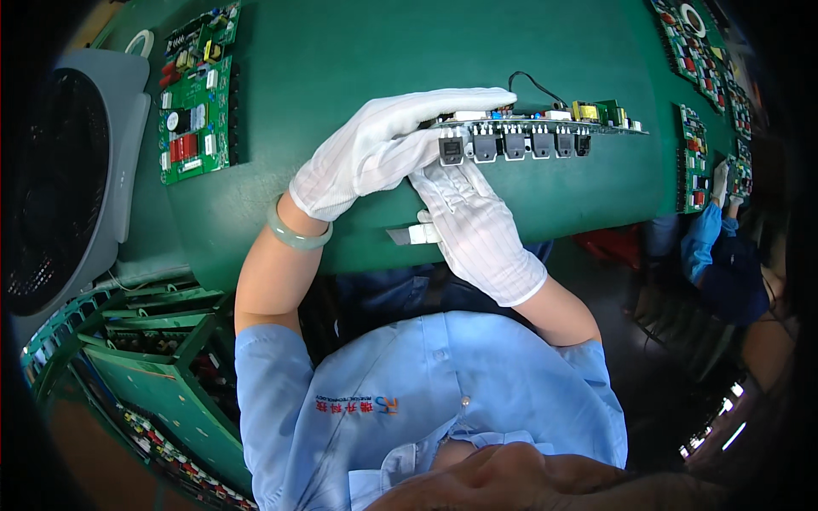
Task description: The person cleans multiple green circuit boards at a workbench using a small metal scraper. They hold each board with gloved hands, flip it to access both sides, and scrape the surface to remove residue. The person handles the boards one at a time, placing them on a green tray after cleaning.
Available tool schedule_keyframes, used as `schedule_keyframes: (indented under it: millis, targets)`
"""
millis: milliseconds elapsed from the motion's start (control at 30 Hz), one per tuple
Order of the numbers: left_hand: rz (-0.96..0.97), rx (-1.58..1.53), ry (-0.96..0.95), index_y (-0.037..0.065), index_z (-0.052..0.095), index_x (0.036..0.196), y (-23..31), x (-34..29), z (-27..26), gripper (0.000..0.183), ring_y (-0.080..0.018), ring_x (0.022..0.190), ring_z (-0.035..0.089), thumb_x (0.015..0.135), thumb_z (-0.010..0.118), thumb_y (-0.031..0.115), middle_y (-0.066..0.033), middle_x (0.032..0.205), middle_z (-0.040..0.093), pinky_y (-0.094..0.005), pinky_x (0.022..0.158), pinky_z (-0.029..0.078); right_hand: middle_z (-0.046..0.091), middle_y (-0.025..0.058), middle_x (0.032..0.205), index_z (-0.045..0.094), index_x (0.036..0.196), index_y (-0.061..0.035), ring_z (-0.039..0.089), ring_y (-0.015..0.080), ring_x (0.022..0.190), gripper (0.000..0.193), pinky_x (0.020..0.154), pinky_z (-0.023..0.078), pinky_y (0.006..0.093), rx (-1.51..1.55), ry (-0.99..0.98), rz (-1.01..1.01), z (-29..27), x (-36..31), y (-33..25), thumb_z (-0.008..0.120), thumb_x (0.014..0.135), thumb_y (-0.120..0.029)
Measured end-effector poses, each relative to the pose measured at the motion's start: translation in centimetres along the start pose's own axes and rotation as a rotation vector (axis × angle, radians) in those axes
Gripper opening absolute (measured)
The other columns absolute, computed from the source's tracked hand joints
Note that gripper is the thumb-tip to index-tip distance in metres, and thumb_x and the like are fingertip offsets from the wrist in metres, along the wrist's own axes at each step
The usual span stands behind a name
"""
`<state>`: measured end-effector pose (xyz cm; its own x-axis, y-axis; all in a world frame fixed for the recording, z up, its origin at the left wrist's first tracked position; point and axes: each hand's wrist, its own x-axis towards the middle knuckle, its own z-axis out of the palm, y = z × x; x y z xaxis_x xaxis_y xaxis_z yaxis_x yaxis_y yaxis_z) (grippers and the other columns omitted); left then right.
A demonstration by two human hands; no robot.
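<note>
A smooth green worktable [341,51] spreads out in front of you. At your left stands a grey fan-like unit [123,153] with a round black face [55,187], and below it are green racks [141,387] over brownish floor [89,447]. To your right, the space past the table is dark, with bright white streaks of light [734,436] toward the lower rim.

The white-gloved left grip [371,157] holds a circuit board [545,127] edge-on over the green surface [366,43], black components [514,146] lining its near side. The white-gloved right grip [473,217] is just below them, a white-and-grey tool [417,234] jutting leftward. More boards [192,140] lie farther left.
</note>
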<state>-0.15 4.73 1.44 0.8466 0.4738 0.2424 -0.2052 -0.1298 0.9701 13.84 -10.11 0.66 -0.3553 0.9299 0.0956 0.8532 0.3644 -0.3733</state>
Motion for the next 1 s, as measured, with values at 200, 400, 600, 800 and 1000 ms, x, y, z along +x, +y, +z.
schedule_keyframes:
  millis: [200,400,600,800,1000]
  targets:
    - [0.019,-0.021,0.004,-0.005,0.049,0.136,0.0,-0.2,-0.3,0.074,-0.0241,0.126,0.052,0.095,0.05,0.056,-0.0157,0.138,0.054,-0.0332,0.105,0.04,0.059,0.0239,0.126,0.051,0.131,0.0067,0.054,0.0326,0.123,0.05,0.11,0.034,0.0513,0.012,0.004,-0.088,-4.3,-0.6,1.9,0.06,0.084,-0.009]
    - [-0.049,-0.14,0.059,-0.005,0.051,0.136,-0.9,-0.3,0.3,0.072,-0.0222,0.121,0.056,0.094,0.053,0.053,-0.0148,0.134,0.057,-0.0317,0.102,0.042,0.056,0.0282,0.127,0.049,0.133,0.0083,0.055,0.0396,0.121,0.05,0.111,0.036,0.048,-0.182,-0.056,-0.057,-2.5,-1.5,2.8,0.058,0.088,-0.012]
    - [-0.066,-0.031,0.041,-0.002,0.053,0.136,-0.5,-0.3,-0.2,0.074,-0.0192,0.113,0.06,0.093,0.051,0.059,-0.012,0.131,0.06,-0.0284,0.093,0.046,0.061,0.0228,0.125,0.049,0.133,0.0065,0.059,0.0345,0.118,0.05,0.11,0.037,0.0478,-0.068,-0.107,-0.1,-4.2,-1.2,3.4,0.057,0.088,-0.013]
    - [-0.054,0.023,0.055,0.0,0.056,0.133,-0.1,-0.3,0.0,0.075,-0.0201,0.113,0.061,0.093,0.045,0.063,-0.0118,0.131,0.061,-0.0284,0.09,0.048,0.057,0.0227,0.13,0.047,0.135,0.0065,0.054,0.0383,0.123,0.054,0.108,0.036,0.0535,-0.219,-0.085,-0.012,-5.3,-3.1,5.3,0.062,0.086,-0.01]
    - [0.072,-0.08,0.07,-0.006,0.047,0.137,-1.2,0.1,0.6,0.076,-0.0281,0.126,0.054,0.096,0.043,0.058,-0.0207,0.135,0.056,-0.0346,0.104,0.042,0.054,0.0261,0.132,0.047,0.135,0.0065,0.05,0.041,0.126,0.053,0.11,0.035,0.051,-0.189,-0.082,0.002,-3.7,-3.9,5.6,0.058,0.087,-0.014]
